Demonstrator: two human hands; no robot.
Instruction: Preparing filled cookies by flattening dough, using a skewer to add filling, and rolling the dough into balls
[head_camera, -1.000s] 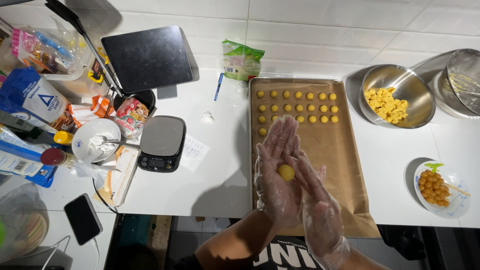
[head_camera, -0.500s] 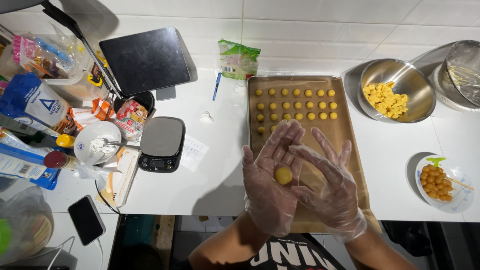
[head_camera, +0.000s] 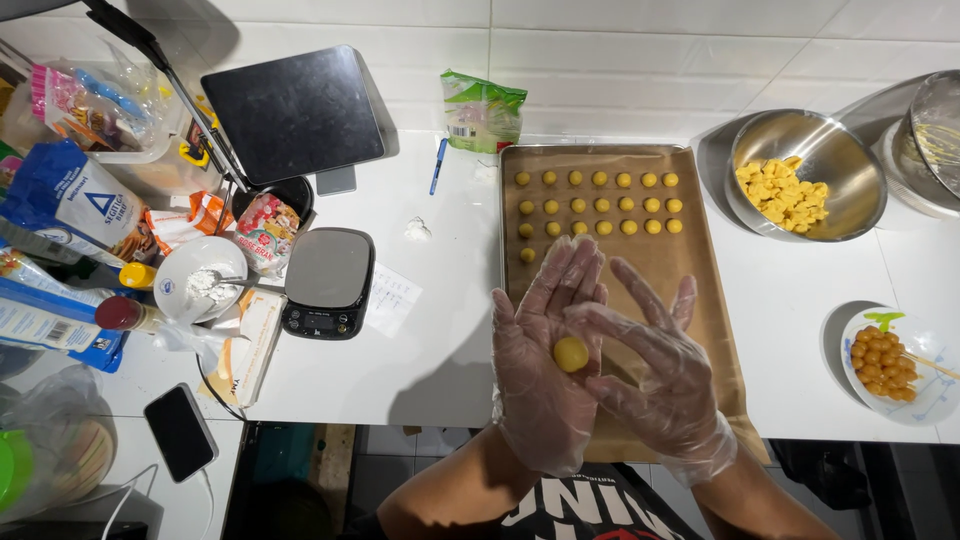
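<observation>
Left hand lies flat and open, gloved, a yellow dough ball sitting on its palm; right hand spreads open, fingers touching the ball, both above the tray near its rows of balls.

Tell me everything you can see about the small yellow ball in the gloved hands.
The yellow ball is small, round and smooth, and looks like soft dough. It lies on the open palm of the left hand, which wears a thin clear plastic glove. The gloved right hand is spread beside it, with its fingers reaching over the ball. Whether they touch it is not clear. It is held above the near end of the paper-lined baking tray.
</observation>
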